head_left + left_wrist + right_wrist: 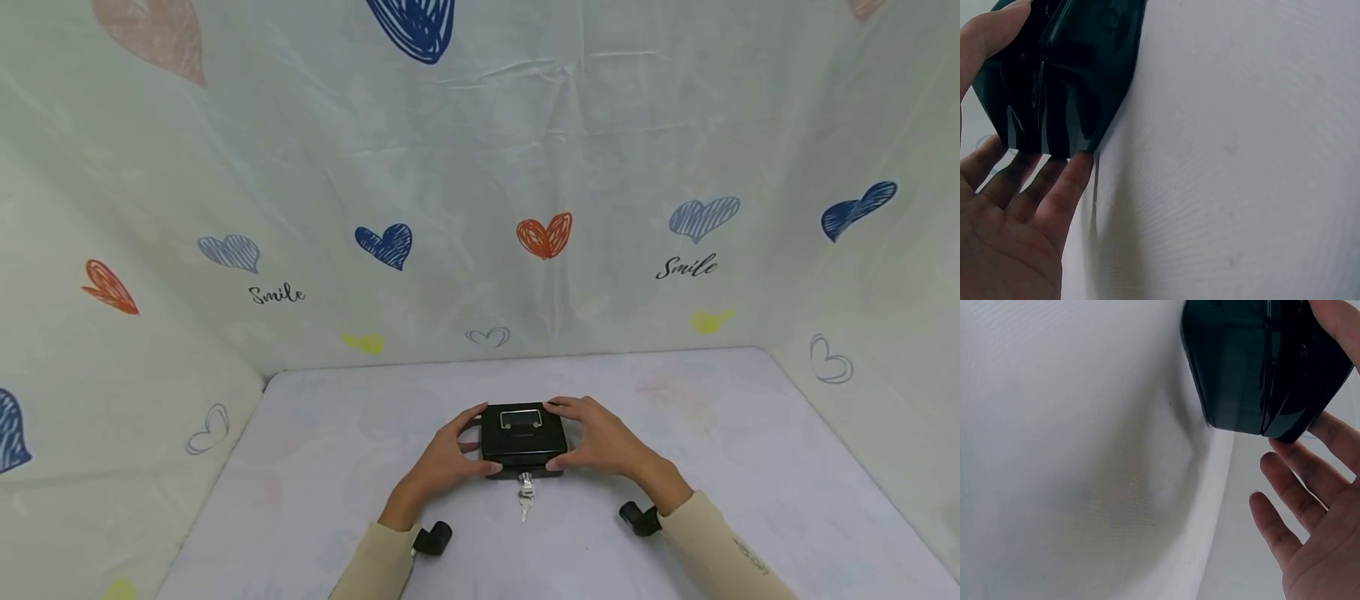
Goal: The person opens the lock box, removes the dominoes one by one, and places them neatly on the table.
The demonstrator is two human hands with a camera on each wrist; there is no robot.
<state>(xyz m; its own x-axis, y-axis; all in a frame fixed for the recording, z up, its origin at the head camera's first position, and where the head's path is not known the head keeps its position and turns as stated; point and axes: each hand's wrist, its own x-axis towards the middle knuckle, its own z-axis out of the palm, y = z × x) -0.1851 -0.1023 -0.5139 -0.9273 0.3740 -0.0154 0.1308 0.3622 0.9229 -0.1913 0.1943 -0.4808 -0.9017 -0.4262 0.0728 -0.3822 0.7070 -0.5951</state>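
A small black cash box (522,442) with a metal handle (521,418) on its lid sits on the table between both hands. Keys (527,497) hang from the lock at its front. My left hand (447,458) grips the box's left side, thumb at the front corner and fingers toward the back. In the left wrist view, the fingertips touch the box's dark glossy edge (1066,112). My right hand (603,439) holds the opposite side, its thumb at the front corner and index finger at the back corner. Its lower fingers (1275,531) spread away from the box in the right wrist view.
The white table (337,500) extends around the box. Behind it hangs a pale curtain (465,183) printed with hearts and the word Smile. A black device (432,538) is worn at the left wrist, and another black device (640,518) at the right.
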